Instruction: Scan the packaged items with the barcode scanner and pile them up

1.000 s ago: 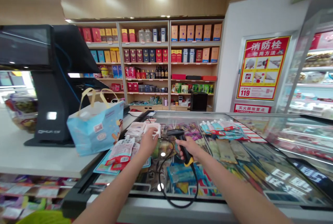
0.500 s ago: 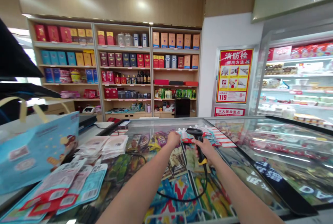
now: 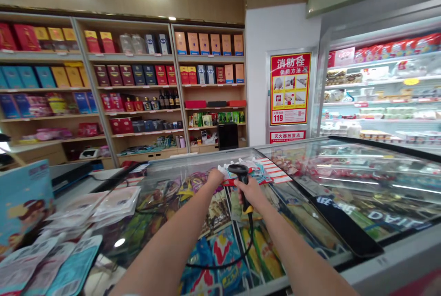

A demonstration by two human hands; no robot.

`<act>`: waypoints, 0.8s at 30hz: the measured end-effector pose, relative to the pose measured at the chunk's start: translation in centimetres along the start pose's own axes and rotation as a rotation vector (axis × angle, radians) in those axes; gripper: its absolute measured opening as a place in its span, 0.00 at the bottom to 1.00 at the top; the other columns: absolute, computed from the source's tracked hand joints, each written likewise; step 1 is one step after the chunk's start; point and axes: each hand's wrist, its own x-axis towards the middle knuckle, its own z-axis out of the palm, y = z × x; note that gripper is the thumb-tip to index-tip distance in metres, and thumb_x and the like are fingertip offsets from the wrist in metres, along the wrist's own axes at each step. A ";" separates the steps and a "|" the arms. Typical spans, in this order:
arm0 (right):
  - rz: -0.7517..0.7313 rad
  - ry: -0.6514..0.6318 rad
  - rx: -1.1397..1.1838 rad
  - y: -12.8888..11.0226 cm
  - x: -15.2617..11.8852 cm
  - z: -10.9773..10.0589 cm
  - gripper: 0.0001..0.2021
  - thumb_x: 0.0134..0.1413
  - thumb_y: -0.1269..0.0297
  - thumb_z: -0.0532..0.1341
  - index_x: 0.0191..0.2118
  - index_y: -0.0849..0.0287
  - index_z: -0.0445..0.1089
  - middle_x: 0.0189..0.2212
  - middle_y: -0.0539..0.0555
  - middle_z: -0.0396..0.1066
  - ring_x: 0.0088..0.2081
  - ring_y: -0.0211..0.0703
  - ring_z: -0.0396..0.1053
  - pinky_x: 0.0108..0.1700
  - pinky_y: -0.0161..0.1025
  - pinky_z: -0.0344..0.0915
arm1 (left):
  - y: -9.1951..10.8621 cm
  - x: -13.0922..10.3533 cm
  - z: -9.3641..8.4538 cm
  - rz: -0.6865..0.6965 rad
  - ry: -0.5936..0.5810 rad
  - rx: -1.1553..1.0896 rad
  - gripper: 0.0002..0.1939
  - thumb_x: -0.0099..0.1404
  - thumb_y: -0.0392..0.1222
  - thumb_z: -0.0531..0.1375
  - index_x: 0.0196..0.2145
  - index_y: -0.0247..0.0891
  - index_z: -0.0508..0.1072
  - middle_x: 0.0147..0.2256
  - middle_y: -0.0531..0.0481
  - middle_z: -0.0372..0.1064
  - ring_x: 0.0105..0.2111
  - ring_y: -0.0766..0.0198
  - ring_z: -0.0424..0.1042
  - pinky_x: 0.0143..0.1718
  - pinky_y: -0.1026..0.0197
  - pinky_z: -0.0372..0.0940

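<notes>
A black and yellow barcode scanner point(image 3: 239, 170) is in my right hand point(image 3: 252, 190), fingers wrapped round its grip. Its head points away from me, and its black cable point(image 3: 237, 261) loops down over the freezer's glass top. My left hand point(image 3: 215, 176) is closed at the left end of a row of spouted pouches point(image 3: 259, 171) with white caps; it seems to pinch one, though the fingertips are partly hidden. These blue, red and white pouches lie on the glass just beyond the scanner. Beneath the glass are colourful frozen packets point(image 3: 220, 250).
More spouted pouches point(image 3: 74, 268) and flat clear-and-white packs point(image 3: 117, 202) lie at the left. Beside them stands a blue printed bag point(image 3: 25, 204). A black strip point(image 3: 347, 227) crosses the freezer at right. Shelves of boxes point(image 3: 138, 75) and a refrigerated display point(image 3: 379, 98) stand behind.
The view has turned to the right, so the blue bag and left-hand pouches sit nearer the left edge. My hands keep about the same place over the pouches, the scanner still held.
</notes>
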 end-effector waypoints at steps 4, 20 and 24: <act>0.010 -0.011 0.007 -0.2 -0.4 0.2 0.14 0.44 0.58 0.65 0.28 0.55 0.58 0.15 0.44 0.61 0.15 0.37 0.62 0.20 0.36 0.64 | -0.8 -2.4 -3.0 0.062 0.029 0.256 0.10 0.49 0.30 0.59 0.16 0.39 0.62 0.19 0.47 0.65 0.36 0.51 0.73 0.41 0.56 0.63; 0.053 -0.191 -0.040 -0.3 -1.8 0.6 0.16 0.43 0.55 0.64 0.31 0.57 0.59 0.16 0.42 0.62 0.15 0.33 0.60 0.17 0.33 0.62 | -3.6 -1.2 -7.9 0.233 0.298 -0.174 0.14 0.59 0.37 0.52 0.41 0.35 0.73 0.37 0.46 0.74 0.39 0.61 0.72 0.46 0.60 0.64; 0.055 -0.200 -0.062 -0.3 -2.1 0.8 0.17 0.41 0.55 0.64 0.33 0.57 0.58 0.16 0.41 0.62 0.15 0.33 0.59 0.17 0.33 0.62 | -4.0 -1.0 -7.5 0.208 0.328 -0.168 0.14 0.59 0.37 0.53 0.41 0.36 0.73 0.37 0.47 0.75 0.39 0.61 0.72 0.44 0.61 0.65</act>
